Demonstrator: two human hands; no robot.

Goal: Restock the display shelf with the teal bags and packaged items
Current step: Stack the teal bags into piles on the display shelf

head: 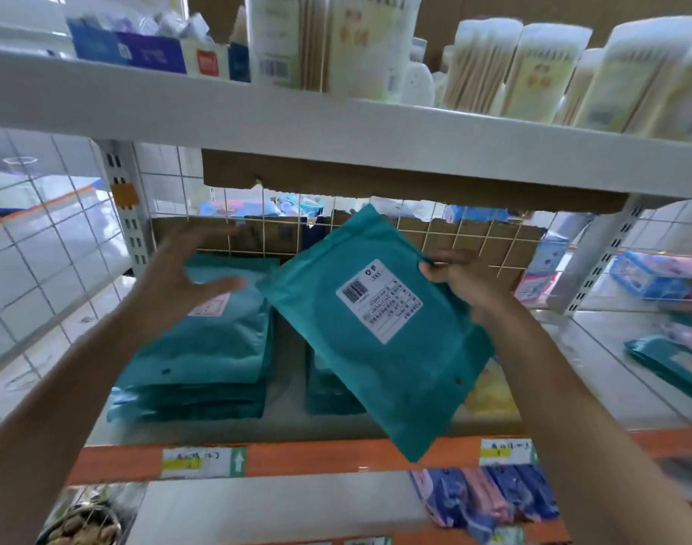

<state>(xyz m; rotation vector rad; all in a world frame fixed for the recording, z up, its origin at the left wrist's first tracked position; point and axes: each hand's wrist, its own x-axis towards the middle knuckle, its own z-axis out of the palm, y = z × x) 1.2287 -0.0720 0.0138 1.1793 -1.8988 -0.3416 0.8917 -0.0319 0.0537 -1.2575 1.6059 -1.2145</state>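
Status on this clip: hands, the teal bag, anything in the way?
Right hand grips flat teal plastic bag with white label, tilted. Left hand open, over left stack of teal bags. Lower teal stack partly hidden behind held bag; nothing blocking seen.

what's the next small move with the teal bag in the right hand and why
Probably level the held teal bag and lay it on the shorter stack: the right hand grips it tilted in the air in front of that stack, while the left hand is open over the tall stack.

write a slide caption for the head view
Right hand grips a teal bag; open left hand hovers over the stacked teal bags
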